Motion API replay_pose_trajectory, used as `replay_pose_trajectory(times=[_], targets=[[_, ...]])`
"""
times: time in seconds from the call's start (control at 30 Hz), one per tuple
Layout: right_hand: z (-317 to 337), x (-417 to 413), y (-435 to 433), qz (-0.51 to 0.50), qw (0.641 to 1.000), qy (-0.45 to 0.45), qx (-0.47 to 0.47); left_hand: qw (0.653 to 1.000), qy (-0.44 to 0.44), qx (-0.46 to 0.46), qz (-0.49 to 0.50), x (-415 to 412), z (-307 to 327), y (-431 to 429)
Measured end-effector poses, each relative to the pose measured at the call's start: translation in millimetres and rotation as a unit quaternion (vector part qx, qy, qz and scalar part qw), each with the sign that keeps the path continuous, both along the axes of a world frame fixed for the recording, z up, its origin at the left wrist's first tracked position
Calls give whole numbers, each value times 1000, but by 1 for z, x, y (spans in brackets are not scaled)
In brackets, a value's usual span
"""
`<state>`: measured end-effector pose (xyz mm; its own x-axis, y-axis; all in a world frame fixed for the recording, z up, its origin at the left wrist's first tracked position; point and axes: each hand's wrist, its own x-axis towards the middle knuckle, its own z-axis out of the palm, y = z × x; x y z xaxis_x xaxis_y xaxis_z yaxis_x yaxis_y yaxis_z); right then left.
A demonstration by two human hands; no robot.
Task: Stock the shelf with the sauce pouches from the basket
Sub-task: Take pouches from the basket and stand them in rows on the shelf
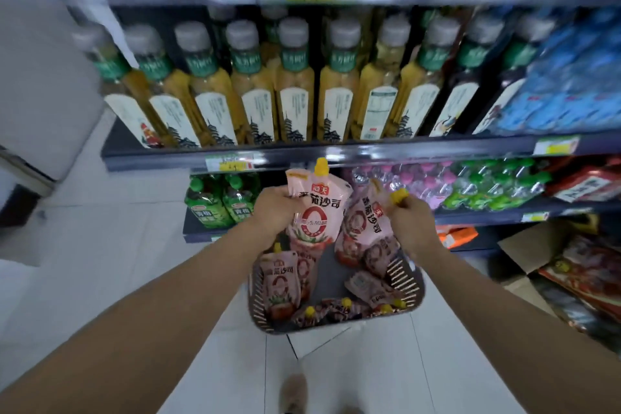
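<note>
My left hand (274, 212) grips a pink sauce pouch (316, 208) with a yellow cap by its left edge and holds it upright above the basket. My right hand (408, 215) pinches a second pink pouch (368, 222) near its yellow cap, so the pouch hangs tilted over the basket. The dark slatted basket (408, 282) sits on the floor under both hands, with several more pink pouches (280, 282) lying in it. The shelf (336, 153) stands just beyond.
Tea bottles with grey caps (292, 84) fill the shelf above the hands. Green bottles (221, 198) stand lower left; pink- and green-capped bottles (470, 185) lower right. A cardboard box (531, 252) of packets sits right. The white tile floor (117, 245) spreads left.
</note>
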<state>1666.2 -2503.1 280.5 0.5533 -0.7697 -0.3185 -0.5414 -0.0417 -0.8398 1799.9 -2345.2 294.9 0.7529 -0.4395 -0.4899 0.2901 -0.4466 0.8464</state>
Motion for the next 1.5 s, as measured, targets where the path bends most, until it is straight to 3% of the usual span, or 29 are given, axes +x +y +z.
replay_pose_trajectory(times=[0.1, 0.23, 0.47, 0.67, 1.0, 1.5], targets=[[65, -2, 4, -23, 996, -88, -7, 999, -24, -32, -9, -2, 61, 0], [141, 1, 2, -56, 982, -157, -90, 994, -71, -80, -32, -3, 138, 0], [269, 22, 2, -126, 923, -288, -220, 974, -123, -189, -37, 4, 248, -1], [338, 36, -5, -129, 903, -376, -163, 961, -172, -218, 10, 19, 302, -1], [383, 86, -37, -69, 906, -407, -98, 948, -196, -244, 67, 49, 340, -22], [363, 181, -128, 59, 925, -376, -8, 943, -202, -215, 156, 121, 324, -93]])
